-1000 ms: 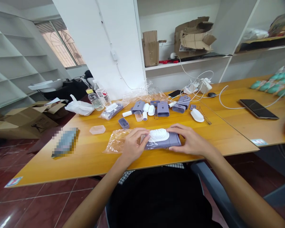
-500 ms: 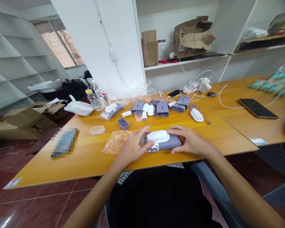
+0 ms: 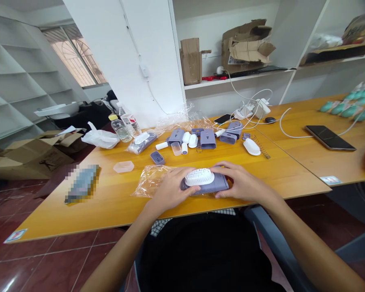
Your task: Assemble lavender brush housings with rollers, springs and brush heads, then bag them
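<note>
A purple-grey plastic case [image 3: 211, 186] lies near the table's front edge, with a white bristled brush head [image 3: 200, 177] on top. My left hand [image 3: 173, 186] grips its left end, thumb along the front side. At the other end, my right hand [image 3: 240, 180] has its fingers on the top and its thumb low at the front. A clear plastic bag [image 3: 149, 180] spreads out to the left, partly under my left hand. How far the bag wraps the case is hidden.
Behind my hands are several purple-grey housings [image 3: 208, 140], a small purple-grey cup [image 3: 157, 158], a translucent tray [image 3: 123, 166] and a white oval shell [image 3: 252, 147]. A wrapped unit [image 3: 142, 141] lies beside two bottles [image 3: 120, 129]. At right rests a tablet [image 3: 330, 137] with a cable.
The case and brush head have shifted slightly left, deeper into my left hand. My right hand has moved a little left with them.
</note>
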A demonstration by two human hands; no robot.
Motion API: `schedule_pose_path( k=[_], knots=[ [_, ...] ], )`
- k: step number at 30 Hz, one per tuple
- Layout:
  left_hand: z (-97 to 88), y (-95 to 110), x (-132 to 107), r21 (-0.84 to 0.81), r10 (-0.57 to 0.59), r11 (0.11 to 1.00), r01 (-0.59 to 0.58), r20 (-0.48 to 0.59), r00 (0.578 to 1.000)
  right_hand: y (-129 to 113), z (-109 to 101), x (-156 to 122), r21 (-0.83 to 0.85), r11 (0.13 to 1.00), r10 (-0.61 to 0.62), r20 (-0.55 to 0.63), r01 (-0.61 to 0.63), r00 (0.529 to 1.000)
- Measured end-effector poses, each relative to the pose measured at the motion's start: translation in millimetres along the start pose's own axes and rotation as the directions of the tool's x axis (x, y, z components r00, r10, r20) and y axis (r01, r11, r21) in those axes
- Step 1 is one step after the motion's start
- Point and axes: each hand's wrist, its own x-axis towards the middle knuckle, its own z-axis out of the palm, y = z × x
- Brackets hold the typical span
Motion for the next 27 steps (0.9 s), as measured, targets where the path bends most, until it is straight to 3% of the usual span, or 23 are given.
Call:
schedule_pose_path(
  k=[5, 9, 17, 27],
  knots=[
    [-0.4, 2.0, -2.1, -0.028, 0.008, 1.0, -0.008, -0.005, 1.0, -16.6, -10.6, -9.0, 0.012, 0.999, -0.036, 0.054, 0.036, 0.998],
    [-0.7, -0.5, -3.7, -0.023, 0.006, 1.0, -0.007, -0.03, 1.0, -19.4, -11.3, -9.7, 0.026, 0.999, -0.042, 0.023, 0.042, 0.999],
    [-4.7, -4.0, -2.7, -0.069, 0.026, 0.997, -0.03, -0.06, 0.998, -22.4, 2.5, -5.3, 0.076, 0.996, -0.047, -0.083, 0.053, 0.995],
    [-5.4, 2.3, -2.1, -0.012, 0.122, 0.992, -0.124, -0.086, 0.989, -27.9, 25.9, 1.1, 0.058, 0.991, -0.115, -0.114, 0.122, 0.987]
  ],
)
